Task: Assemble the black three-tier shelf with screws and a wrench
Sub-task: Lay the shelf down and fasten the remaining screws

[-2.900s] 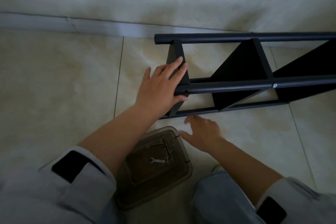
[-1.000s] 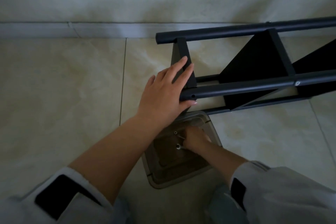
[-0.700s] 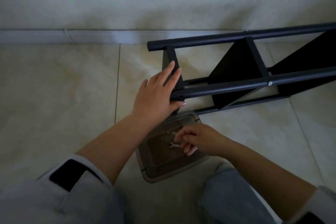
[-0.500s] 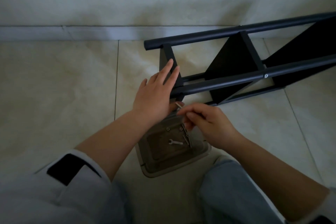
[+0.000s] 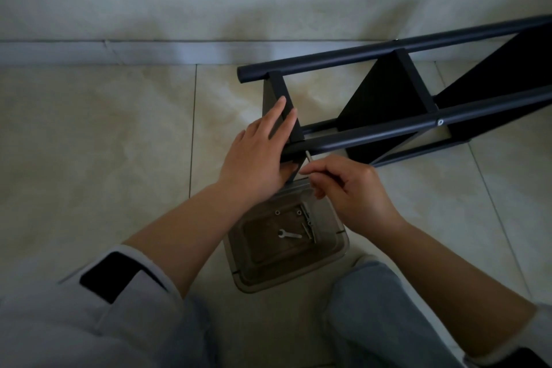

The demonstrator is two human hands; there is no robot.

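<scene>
The black shelf (image 5: 388,104) lay on its side on the tiled floor (image 5: 104,143), near the skirting of the wall, its tubes running off the right edge of view. It looked rigid and fairly light, metal tube and panel, best steadied at a crossbar beside the joint. The left hand (image 5: 257,158) lay spread, fingers straight, pressing the end crossbar. The tray (image 5: 334,254) sat on the floor just below, holding a small wrench (image 5: 289,234) and spare screws (image 5: 309,225). The right hand (image 5: 349,188) pinched a slim screw (image 5: 307,155) at the near tube's underside; small and smooth, it would probably slip easily.
</scene>
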